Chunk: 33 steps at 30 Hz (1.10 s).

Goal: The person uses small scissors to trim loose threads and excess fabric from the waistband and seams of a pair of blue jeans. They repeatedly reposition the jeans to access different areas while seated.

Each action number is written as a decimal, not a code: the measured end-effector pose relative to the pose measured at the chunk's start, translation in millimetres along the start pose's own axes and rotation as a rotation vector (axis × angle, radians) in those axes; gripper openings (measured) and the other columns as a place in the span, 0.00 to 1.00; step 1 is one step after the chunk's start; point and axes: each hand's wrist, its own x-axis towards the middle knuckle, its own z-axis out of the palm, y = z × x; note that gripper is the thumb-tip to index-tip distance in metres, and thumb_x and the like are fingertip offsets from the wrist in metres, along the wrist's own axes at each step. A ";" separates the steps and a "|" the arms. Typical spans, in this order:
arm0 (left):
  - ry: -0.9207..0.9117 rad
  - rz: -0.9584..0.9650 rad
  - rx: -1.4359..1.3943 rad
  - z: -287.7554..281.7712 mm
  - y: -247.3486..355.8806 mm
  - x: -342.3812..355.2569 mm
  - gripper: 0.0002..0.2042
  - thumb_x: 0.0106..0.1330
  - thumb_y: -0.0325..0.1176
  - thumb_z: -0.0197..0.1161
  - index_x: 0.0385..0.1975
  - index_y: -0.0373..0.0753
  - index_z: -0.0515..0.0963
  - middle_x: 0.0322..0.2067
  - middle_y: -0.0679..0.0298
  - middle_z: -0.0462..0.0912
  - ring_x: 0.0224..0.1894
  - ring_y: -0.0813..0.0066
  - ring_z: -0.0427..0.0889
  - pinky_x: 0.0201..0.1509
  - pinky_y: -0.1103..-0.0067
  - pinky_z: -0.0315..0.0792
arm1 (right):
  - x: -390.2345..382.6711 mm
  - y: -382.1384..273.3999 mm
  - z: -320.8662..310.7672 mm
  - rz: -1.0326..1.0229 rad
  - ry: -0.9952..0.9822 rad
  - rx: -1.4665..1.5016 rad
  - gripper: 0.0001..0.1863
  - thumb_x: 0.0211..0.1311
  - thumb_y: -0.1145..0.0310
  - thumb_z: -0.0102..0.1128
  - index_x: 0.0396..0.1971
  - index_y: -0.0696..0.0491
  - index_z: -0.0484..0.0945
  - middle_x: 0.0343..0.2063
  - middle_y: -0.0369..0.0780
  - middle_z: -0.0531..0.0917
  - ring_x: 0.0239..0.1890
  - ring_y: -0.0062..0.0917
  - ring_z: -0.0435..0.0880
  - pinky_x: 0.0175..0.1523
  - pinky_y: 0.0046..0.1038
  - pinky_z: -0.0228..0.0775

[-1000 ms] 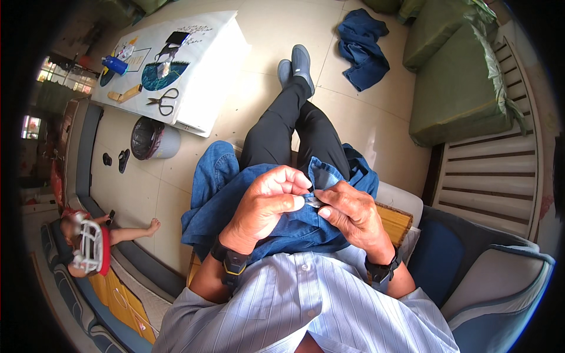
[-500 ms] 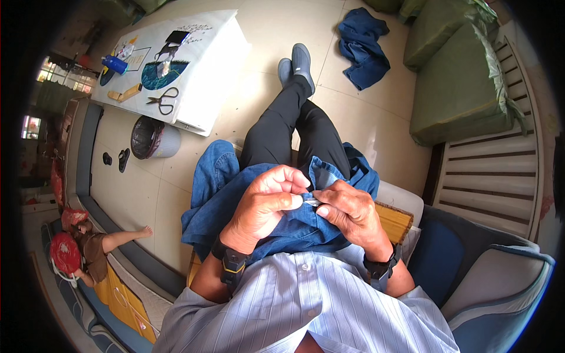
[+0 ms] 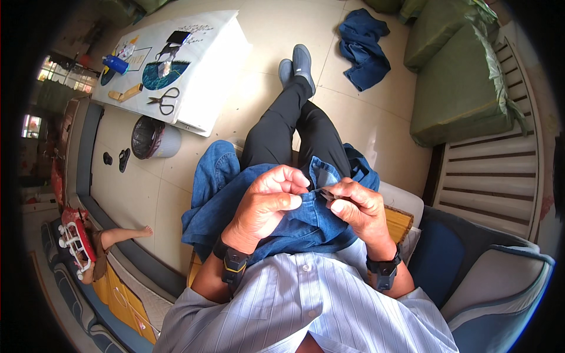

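Blue denim clothing (image 3: 212, 200) lies across my lap, over black trousers. My left hand (image 3: 272, 206) pinches the edge of a narrow denim hem, thumb and forefinger at the cloth. Just to its right my right hand (image 3: 359, 215) is closed on a small metal tool (image 3: 327, 193), perhaps snips, whose tip points toward the pinched hem; its exact shape is partly hidden by my fingers.
A white table (image 3: 212, 53) at upper left bears scissors (image 3: 165, 101), a blue bottle and small items. A bin (image 3: 156, 140) stands below. Denim (image 3: 362, 47) lies on the floor, green covered furniture (image 3: 456, 94) at right. Another person (image 3: 112, 238) with a red-and-white object is at lower left.
My right hand and the metal tool have moved slightly right, away from my left hand. At lower left, the other person's red-and-white object has turned over and shifted.
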 end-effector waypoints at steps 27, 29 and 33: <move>-0.011 -0.049 0.064 -3.8 0.8 1.0 0.16 0.61 0.22 0.67 0.49 0.34 0.80 0.44 0.64 0.83 0.47 0.78 0.81 0.54 0.82 0.74 | 11.6 -6.1 2.6 -0.161 -0.160 -0.336 0.13 0.66 0.72 0.72 0.47 0.62 0.85 0.32 0.43 0.83 0.34 0.35 0.83 0.41 0.32 0.75; -0.008 -0.055 0.061 -3.3 1.6 0.4 0.16 0.60 0.22 0.67 0.49 0.34 0.80 0.44 0.64 0.83 0.47 0.78 0.81 0.54 0.83 0.74 | 12.1 -5.0 3.0 -0.176 -0.161 -0.335 0.13 0.66 0.72 0.72 0.46 0.62 0.86 0.32 0.43 0.84 0.34 0.35 0.83 0.41 0.32 0.75; -0.014 -0.052 0.058 -4.3 0.6 -0.1 0.16 0.60 0.22 0.66 0.49 0.34 0.80 0.44 0.63 0.83 0.47 0.78 0.81 0.54 0.83 0.74 | 9.8 0.3 2.3 -0.107 -0.146 -0.243 0.12 0.67 0.72 0.72 0.46 0.62 0.86 0.32 0.41 0.84 0.34 0.30 0.83 0.40 0.31 0.74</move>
